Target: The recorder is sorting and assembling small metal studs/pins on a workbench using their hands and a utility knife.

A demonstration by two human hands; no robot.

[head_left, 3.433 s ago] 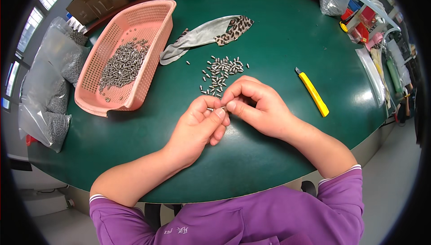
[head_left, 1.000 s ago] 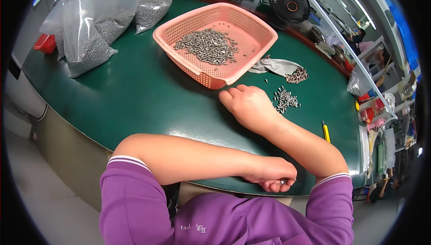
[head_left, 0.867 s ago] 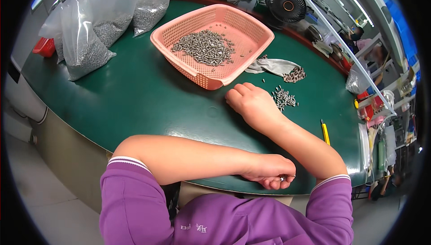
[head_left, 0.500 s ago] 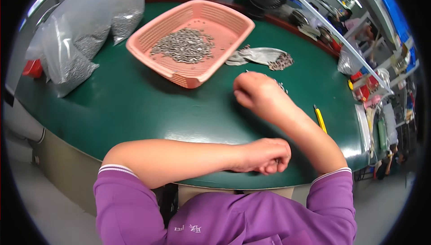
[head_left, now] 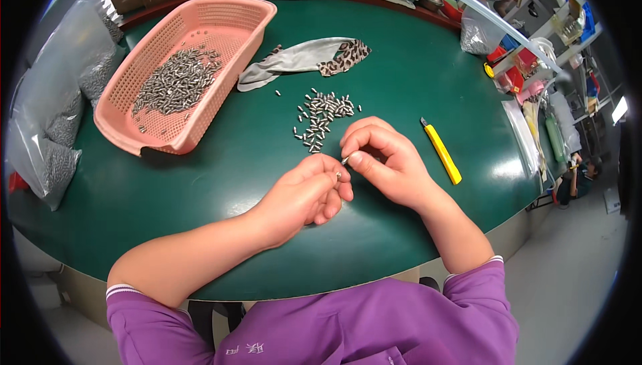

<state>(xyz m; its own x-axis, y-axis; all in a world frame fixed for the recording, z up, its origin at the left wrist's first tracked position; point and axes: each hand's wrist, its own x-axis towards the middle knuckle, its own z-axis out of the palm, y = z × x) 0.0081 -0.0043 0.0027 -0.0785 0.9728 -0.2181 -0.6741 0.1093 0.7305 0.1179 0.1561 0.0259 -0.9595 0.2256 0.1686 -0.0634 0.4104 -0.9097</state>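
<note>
My left hand [head_left: 297, 194] is closed, a small silver metal part [head_left: 339, 175] showing between thumb and forefinger; its lower fingers curl into the palm. Right beside it, my right hand [head_left: 391, 164] pinches another small metal part [head_left: 345, 161] between thumb and fingertip. Both hands meet above the green table, just nearer than a loose pile of small, stubby silver metal parts [head_left: 323, 114]. More such parts [head_left: 177, 82] lie in a pink perforated plastic basket [head_left: 234, 74] at the left. What the curled left fingers may hold inside the palm is hidden.
A grey cloth with leopard-print ends [head_left: 294, 60] lies beyond the pile. To the right rests a yellow utility knife [head_left: 441, 151]. Clear plastic bags of metal parts [head_left: 57, 157] stand at the far left. Shelving [head_left: 548, 44] with assorted goods borders the right side.
My hands have come together, the right from over the pile and the left from near the table's front edge. The view has swung, so the basket sits further left and the pile shows.
</note>
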